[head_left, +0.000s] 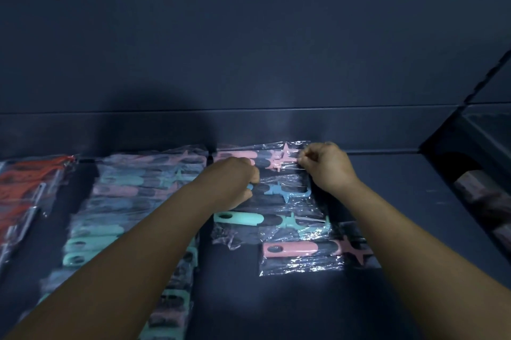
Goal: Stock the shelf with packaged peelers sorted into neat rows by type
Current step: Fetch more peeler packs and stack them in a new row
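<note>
Dark blue and matte, the shelf ran flat beneath a smooth back panel of the same colour. Packaged peelers lay on it in clear, crinkled plastic bags that caught the light.

At the far end of the right-hand row lay a pink peeler, its bag pinched at the blade end by the curled fingers of the right hand. The left hand was curled at the handle end of the same row, over the bags of the pink peeler and a blue peeler just nearer; exactly which bag it gripped could not be told. Nearer again lay a mint-green peeler with a rounded handle and an oval hole, then a second pink peeler, set a little to the right of the row.

Left of these, a long overlapping stack of pink and green peelers ran down the shelf, blurred. At the far left lay red packaged items.
</note>
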Demonstrator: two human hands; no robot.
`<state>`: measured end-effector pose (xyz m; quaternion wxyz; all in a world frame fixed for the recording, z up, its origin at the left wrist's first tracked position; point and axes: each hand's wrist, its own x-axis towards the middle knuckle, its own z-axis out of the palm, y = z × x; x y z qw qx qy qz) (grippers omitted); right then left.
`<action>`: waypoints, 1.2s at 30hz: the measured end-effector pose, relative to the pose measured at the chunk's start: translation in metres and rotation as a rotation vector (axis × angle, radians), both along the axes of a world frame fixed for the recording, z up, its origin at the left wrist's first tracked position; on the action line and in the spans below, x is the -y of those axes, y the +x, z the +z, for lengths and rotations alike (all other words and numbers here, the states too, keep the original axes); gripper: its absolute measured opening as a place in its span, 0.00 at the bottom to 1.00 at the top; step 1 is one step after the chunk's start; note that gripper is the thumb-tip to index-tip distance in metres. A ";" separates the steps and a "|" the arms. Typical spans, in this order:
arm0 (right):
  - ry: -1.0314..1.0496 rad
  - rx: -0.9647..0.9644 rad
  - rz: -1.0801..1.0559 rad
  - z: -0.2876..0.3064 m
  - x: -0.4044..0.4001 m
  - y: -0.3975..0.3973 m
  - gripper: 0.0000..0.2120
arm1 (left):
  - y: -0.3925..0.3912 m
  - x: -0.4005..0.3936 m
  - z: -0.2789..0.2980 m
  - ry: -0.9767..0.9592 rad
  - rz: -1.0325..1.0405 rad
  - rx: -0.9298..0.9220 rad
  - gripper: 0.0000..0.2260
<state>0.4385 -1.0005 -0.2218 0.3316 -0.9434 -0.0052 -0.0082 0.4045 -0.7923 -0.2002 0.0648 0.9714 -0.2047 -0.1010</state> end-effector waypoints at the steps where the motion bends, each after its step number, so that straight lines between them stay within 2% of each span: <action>1: -0.008 -0.002 -0.006 -0.001 0.000 0.001 0.02 | 0.000 0.001 0.000 0.029 -0.017 0.020 0.12; 2: 0.008 -0.003 -0.014 -0.001 0.000 0.002 0.01 | 0.000 0.002 0.001 0.060 -0.031 0.043 0.11; 5: 0.094 -0.015 -0.038 -0.001 0.004 0.003 0.04 | 0.003 0.003 0.001 0.086 -0.052 0.082 0.09; 10: 0.175 -0.012 -0.060 0.011 0.018 -0.003 0.10 | 0.010 0.011 0.006 -0.049 0.002 -0.030 0.14; 13: 0.222 -0.055 0.039 0.018 0.021 -0.015 0.09 | 0.013 0.018 0.001 -0.091 0.021 -0.009 0.11; 16: 0.082 -0.084 0.103 0.016 0.020 -0.022 0.11 | 0.009 0.024 -0.001 -0.064 0.079 0.054 0.10; 19: -0.082 -0.099 0.119 0.013 0.018 -0.025 0.07 | 0.004 0.025 0.000 -0.066 0.090 0.156 0.10; 21: -0.103 -0.078 0.092 0.009 0.014 -0.026 0.06 | 0.003 0.022 -0.001 -0.112 0.067 0.175 0.10; 25: -0.093 -0.001 0.023 0.005 0.008 -0.024 0.07 | -0.004 0.023 0.000 -0.001 0.074 0.229 0.18; 27: -0.082 0.035 0.011 0.009 0.010 -0.027 0.10 | -0.010 0.025 0.004 -0.027 0.068 0.258 0.19; 30: -0.093 0.068 0.052 0.018 0.017 -0.041 0.11 | -0.028 0.028 0.014 -0.115 -0.025 0.049 0.17; 32: -0.101 0.060 0.108 0.023 0.020 -0.053 0.08 | -0.040 0.030 0.018 -0.073 -0.073 -0.072 0.16; 36: -0.124 -0.013 0.205 0.028 0.026 -0.079 0.04 | -0.053 0.031 0.014 0.004 -0.035 -0.158 0.19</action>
